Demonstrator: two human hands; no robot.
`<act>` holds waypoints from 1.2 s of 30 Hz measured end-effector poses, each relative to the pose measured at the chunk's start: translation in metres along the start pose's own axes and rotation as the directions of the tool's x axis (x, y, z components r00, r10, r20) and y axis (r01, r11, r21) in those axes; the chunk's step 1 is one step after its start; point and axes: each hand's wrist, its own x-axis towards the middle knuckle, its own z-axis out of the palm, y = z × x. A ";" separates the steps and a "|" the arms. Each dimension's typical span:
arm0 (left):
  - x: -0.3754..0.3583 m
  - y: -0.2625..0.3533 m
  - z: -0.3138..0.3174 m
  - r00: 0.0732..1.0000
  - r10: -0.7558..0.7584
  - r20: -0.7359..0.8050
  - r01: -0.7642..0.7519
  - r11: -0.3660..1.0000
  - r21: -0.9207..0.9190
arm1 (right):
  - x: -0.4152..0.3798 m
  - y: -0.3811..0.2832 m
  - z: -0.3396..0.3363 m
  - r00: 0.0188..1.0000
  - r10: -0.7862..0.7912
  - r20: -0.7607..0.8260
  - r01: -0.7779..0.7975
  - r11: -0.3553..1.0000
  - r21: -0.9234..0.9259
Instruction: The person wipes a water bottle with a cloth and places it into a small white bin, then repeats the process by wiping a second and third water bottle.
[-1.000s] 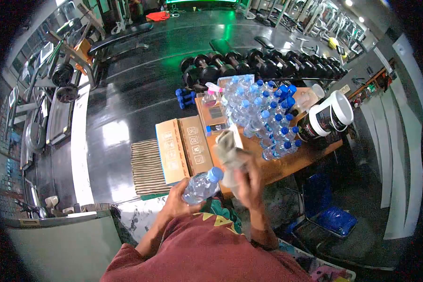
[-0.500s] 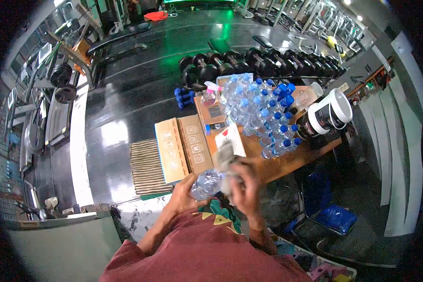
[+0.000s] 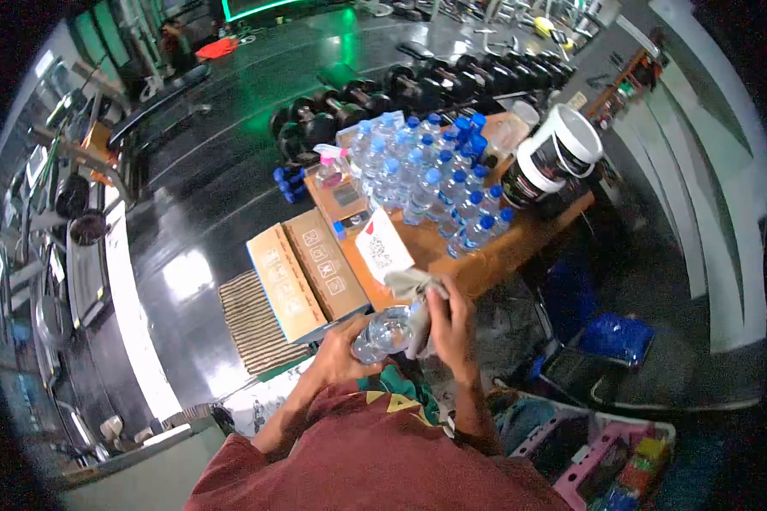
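A clear plastic water bottle [image 3: 383,335] lies tilted in my left hand [image 3: 341,351], whose fingers wrap round its base end. My right hand [image 3: 453,328] grips a grey cloth [image 3: 413,289] against the bottle's cap end, so the cap is hidden. Just beyond my hands stands a white card with a printed code [image 3: 383,249] on the wooden table [image 3: 524,243]. Many water bottles with blue caps [image 3: 435,183] crowd together upright behind the card. To the left of the bottle I hold is a cardboard box [image 3: 307,272].
A white and black bucket [image 3: 554,157] stands at the table's right end. A spray bottle [image 3: 329,169] is at the far left corner. A blue chair [image 3: 614,339] is at my right, above a crate of items [image 3: 596,451]. Dumbbells [image 3: 349,111] line a rack behind the table.
The view has turned, so the table and bottles appear further left. My right hand and the cloth, blurred before, now show more sharply at the bottle's cap end. My left hand keeps its hold.
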 end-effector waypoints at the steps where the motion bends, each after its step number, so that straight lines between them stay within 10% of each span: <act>1: 0.003 0.005 0.002 1.000 0.009 0.025 -0.009 1.000 -0.001 | -0.010 0.025 0.002 0.994 0.008 -0.110 -0.014 0.998 -0.056; 3: 0.008 0.020 0.005 0.994 -0.037 0.104 0.055 0.984 -0.171 | -0.021 0.046 -0.011 0.987 0.083 -0.140 -0.063 0.988 0.142; 5: 0.014 0.014 0.018 0.982 -0.051 0.180 0.105 0.947 -0.304 | -0.036 0.060 -0.022 0.829 0.555 0.064 -0.398 0.506 0.765; 11: 0.038 0.007 0.072 0.830 -0.140 0.540 0.443 0.752 -0.487 | -0.137 0.063 -0.037 0.651 0.733 -0.195 -0.301 0.485 0.821; 13: 0.042 0.011 0.093 0.808 0.017 0.589 0.493 0.526 -0.693 | -0.172 0.062 -0.041 0.746 0.604 -0.280 -0.152 0.564 0.811; 17: 0.025 0.015 0.135 0.667 0.005 0.745 0.661 0.456 -0.596 | -0.231 0.071 -0.042 0.503 0.833 -0.230 -0.181 0.362 0.914; 18: 0.021 0.016 0.144 0.588 0.129 0.799 0.702 0.409 -0.583 | -0.269 0.088 -0.040 0.669 0.606 -0.430 -0.367 0.772 0.518; 19: 0.015 0.022 0.150 0.532 0.148 0.833 0.727 0.424 -0.540 | -0.286 0.076 -0.044 0.623 0.617 -0.481 -0.368 0.773 0.517; 21: -0.001 0.043 0.159 0.449 -0.013 0.893 0.834 0.365 -0.414 | -0.308 0.039 -0.053 0.660 0.457 -0.596 -0.707 0.647 -0.287; 23: -0.015 0.073 0.169 0.430 -0.111 0.896 0.799 0.508 -0.321 | -0.334 0.021 -0.043 0.627 0.459 -0.630 -0.708 0.673 -0.215; 25: -0.033 0.091 0.173 0.337 -0.065 0.939 0.782 0.575 -0.240 | -0.349 -0.001 -0.045 0.264 0.784 -0.562 -0.385 0.620 0.684; 27: -0.050 0.078 0.194 0.214 -0.103 0.971 0.861 0.489 -0.138 | -0.371 -0.023 -0.043 0.266 0.697 -0.666 -0.294 0.716 0.633; 29: -0.065 0.068 0.210 0.006 0.245 0.970 0.943 0.322 -0.087 | -0.385 -0.064 -0.046 0.145 0.873 -0.466 0.106 0.455 0.884; 32: -0.089 0.074 0.231 -0.030 0.199 0.980 0.871 0.485 -0.072 | -0.419 -0.079 -0.030 0.154 0.812 -0.562 0.253 0.518 0.817; 36: -0.118 0.088 0.257 0.041 0.138 0.990 0.670 0.731 -0.130 | -0.411 -0.170 -0.047 -0.023 0.697 -0.717 -0.040 0.716 0.697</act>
